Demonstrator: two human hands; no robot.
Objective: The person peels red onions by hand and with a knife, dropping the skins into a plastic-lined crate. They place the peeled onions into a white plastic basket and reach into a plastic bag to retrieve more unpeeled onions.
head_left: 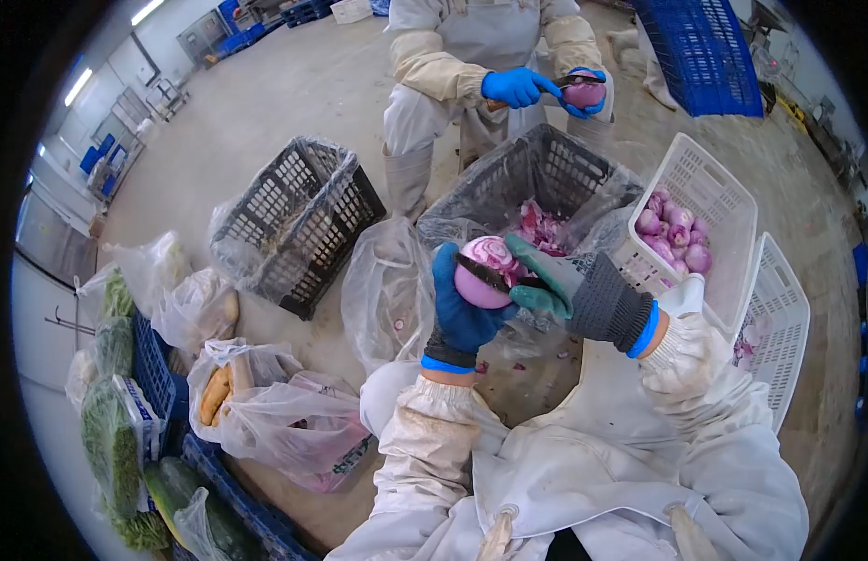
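Note:
My left hand [471, 309], in a blue glove, is wrapped round a purple onion [488, 292] with ringed, paler flesh showing at its top. A dark-bladed knife [485, 273] lies across the onion's face. My right hand [560, 285], in a grey and green glove, is closed on the knife's handle, which is mostly hidden by the fingers. Just beyond my hands stands a black crate [546, 159] lined with clear plastic, with onion peelings [541, 227] inside. To the right, a white crate [724, 192] holds several purple onions [675, 229].
Opposite, a person with blue gloves [518, 87] holds another onion [583, 92] and a knife. A second lined black crate [308, 224] stands left. Plastic bags of produce [275, 402] and a blue crate [237, 491] with green vegetables lie at lower left. Another white crate [780, 323] sits at right.

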